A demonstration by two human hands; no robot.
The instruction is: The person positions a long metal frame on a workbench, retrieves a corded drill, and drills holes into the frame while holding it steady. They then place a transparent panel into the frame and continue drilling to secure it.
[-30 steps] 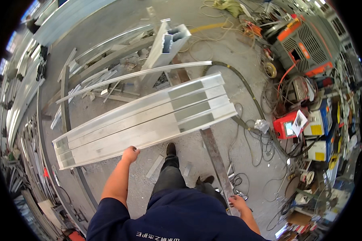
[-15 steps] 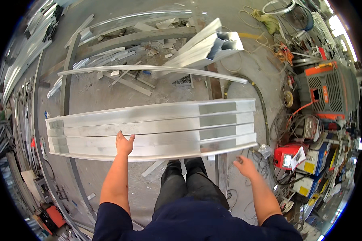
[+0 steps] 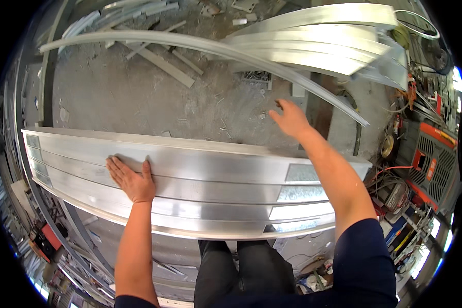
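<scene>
Long silvery metal profiles point(image 3: 210, 192) lie side by side in front of me, with lengthwise seams and paler patches near their right ends. Flat on their upper face, left of the middle, rests my left hand point(image 3: 133, 179), its fingers stretched out and thumb apart. My right arm reaches across the right part of the profiles. Past their far edge, my right hand point(image 3: 292, 120) hangs over the floor, thumb and forefinger apart, with nothing visible between them. Its other fingers are partly hidden. A thin pale metal strip point(image 3: 190, 43) runs crosswise beyond both hands.
More metal profiles point(image 3: 318, 43) are stacked at the far right. Metal offcuts point(image 3: 164, 64) litter the floor beyond the strip. Dark frame bars point(image 3: 47, 92) stand at the left. An orange and grey machine point(image 3: 428, 164) and cables are at the right.
My right hand has moved from the near side of the profiles to beyond their far edge. My left hand now lies flatter on them. The view has shifted closer over the profiles.
</scene>
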